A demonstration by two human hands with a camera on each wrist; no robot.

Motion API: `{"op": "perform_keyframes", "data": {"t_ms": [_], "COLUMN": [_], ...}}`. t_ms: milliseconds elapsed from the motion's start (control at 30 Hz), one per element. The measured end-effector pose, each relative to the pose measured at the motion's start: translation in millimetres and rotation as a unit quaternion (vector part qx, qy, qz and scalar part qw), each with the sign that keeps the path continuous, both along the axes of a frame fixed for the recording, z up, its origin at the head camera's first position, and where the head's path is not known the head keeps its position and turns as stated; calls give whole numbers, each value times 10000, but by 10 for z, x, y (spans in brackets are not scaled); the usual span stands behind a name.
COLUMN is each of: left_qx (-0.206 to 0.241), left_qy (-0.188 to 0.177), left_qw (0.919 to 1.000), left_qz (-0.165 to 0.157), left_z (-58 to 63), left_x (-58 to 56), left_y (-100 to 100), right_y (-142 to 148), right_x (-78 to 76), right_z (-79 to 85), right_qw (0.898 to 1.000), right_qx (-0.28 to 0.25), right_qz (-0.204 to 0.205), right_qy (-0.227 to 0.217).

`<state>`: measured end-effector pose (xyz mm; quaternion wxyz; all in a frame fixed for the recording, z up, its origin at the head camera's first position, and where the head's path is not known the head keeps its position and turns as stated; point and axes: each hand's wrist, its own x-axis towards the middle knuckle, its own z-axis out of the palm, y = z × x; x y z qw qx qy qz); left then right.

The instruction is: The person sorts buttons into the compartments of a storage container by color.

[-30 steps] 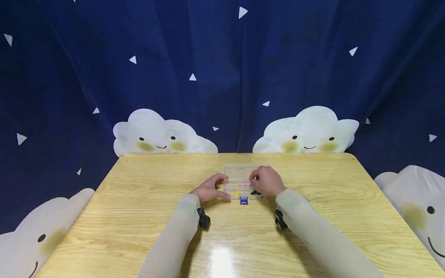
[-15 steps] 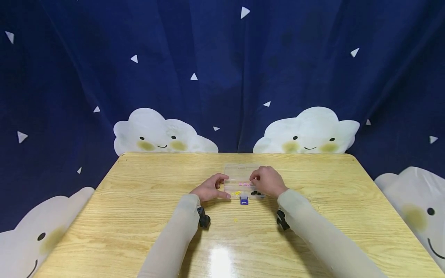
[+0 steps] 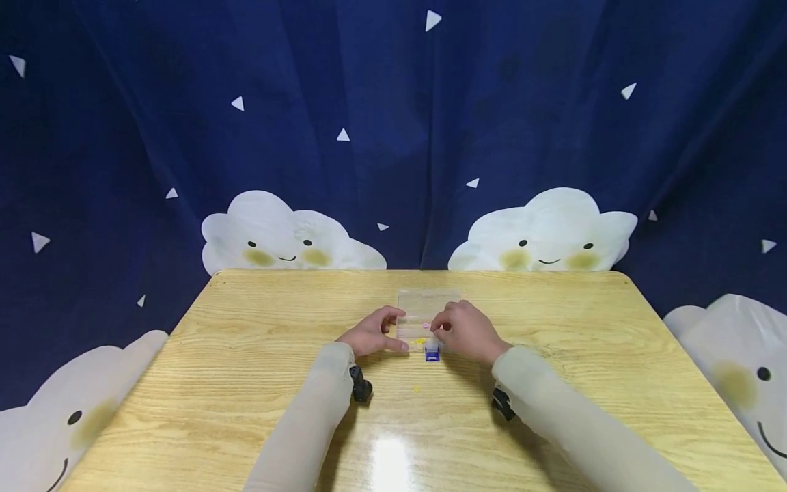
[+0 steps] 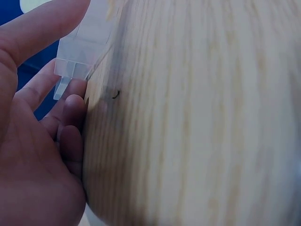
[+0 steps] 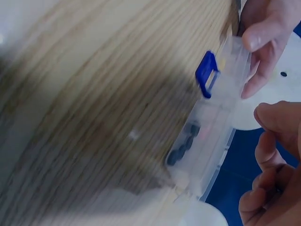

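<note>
A clear plastic box (image 3: 402, 332) stands on the table with its lid (image 3: 424, 301) raised at the back. My left hand (image 3: 371, 333) grips the box's left end, thumb on the near side and fingers on the far side. Above the box's right part is my right hand (image 3: 470, 331), fingers curled, thumb and index tips close together. Anything tiny between those tips cannot be made out. Small yellow pieces (image 3: 421, 341) and a pink ring-like piece (image 3: 425, 325) lie inside. Black round pieces (image 5: 183, 148) show through the wall in the right wrist view.
A blue latch (image 3: 432, 354) hangs open at the box's front. One small yellow piece (image 3: 417, 389) lies on the wooden table (image 3: 277, 342) nearer the person. Behind the table hangs a dark blue curtain (image 3: 393, 137) with white clouds.
My right hand has shifted a little left and nearer over the box, now covering the black pieces and some of the pink ones. The left hand has stayed at the box's end.
</note>
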<state>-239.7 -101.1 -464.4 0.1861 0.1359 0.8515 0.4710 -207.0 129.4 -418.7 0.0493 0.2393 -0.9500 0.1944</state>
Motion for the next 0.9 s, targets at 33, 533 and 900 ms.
{"op": "perform_keyframes", "data": {"t_ms": [33, 533, 900], "left_qx": [10, 59, 137], "left_qy": [-2, -78, -116], "left_qw": [10000, 9999, 9998], "left_qz": [-2, 28, 31], "left_z": [4, 32, 16], "left_x": [2, 18, 16], "left_y": [-3, -8, -14], "right_y": [-16, -150, -171], "right_x": [12, 300, 427], "right_z": [0, -40, -165], "right_qw": [10000, 9969, 9866], "right_qx": [-9, 130, 314], "right_qz": [50, 774, 1601], "right_qy": [16, 102, 50]}}
